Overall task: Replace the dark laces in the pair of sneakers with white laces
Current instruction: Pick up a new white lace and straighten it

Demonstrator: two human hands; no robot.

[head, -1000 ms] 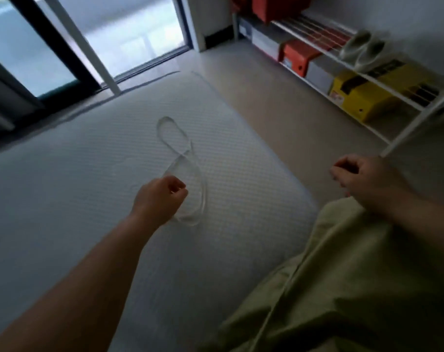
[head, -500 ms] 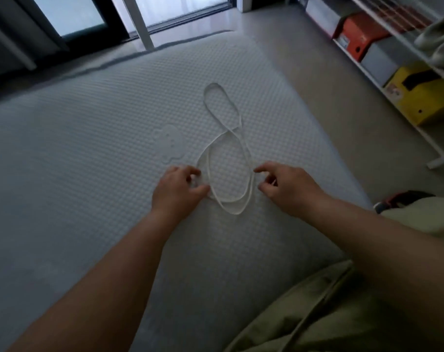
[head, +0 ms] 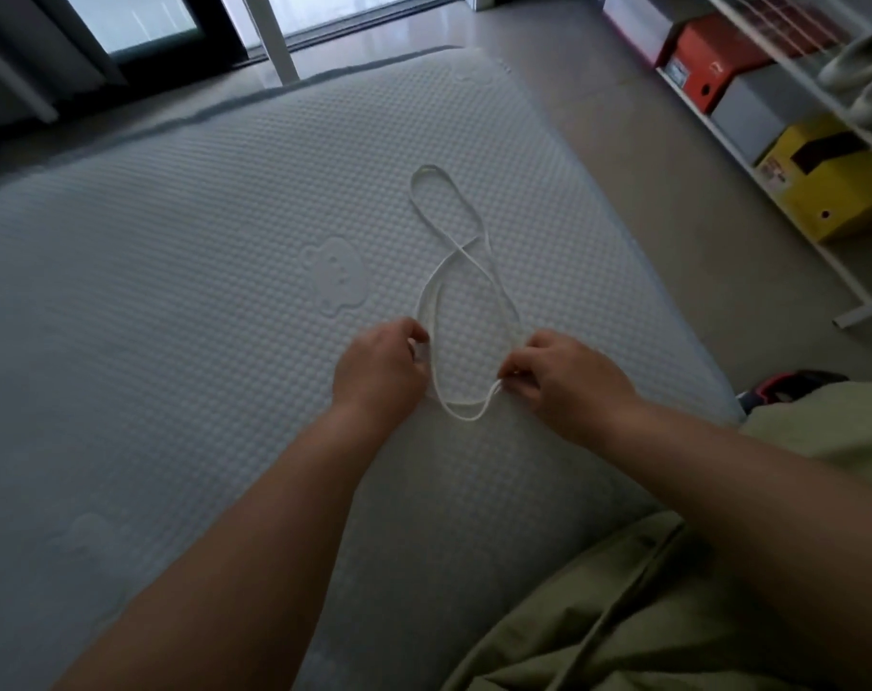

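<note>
White lace (head: 453,271): centre of frame, lying in a figure-eight on the mattress (head: 174,291), likely spread flat to find its ends.
Left hand (head: 379,371): grip pinching the lace's left strand.
Right hand (head: 568,376): grip pinching the right strand near the bottom loop.
Shelf (head: 822,92), upper right: holds orange box (head: 708,62) and yellow box (head: 832,182); contents unseen.
Sneakers: not clearly in view.

- One white lace (head: 453,271) on the mattress (head: 174,291)
- Two hands: left hand (head: 379,374), right hand (head: 568,381)
- One orange box (head: 708,62)
- One yellow box (head: 832,187)
</note>
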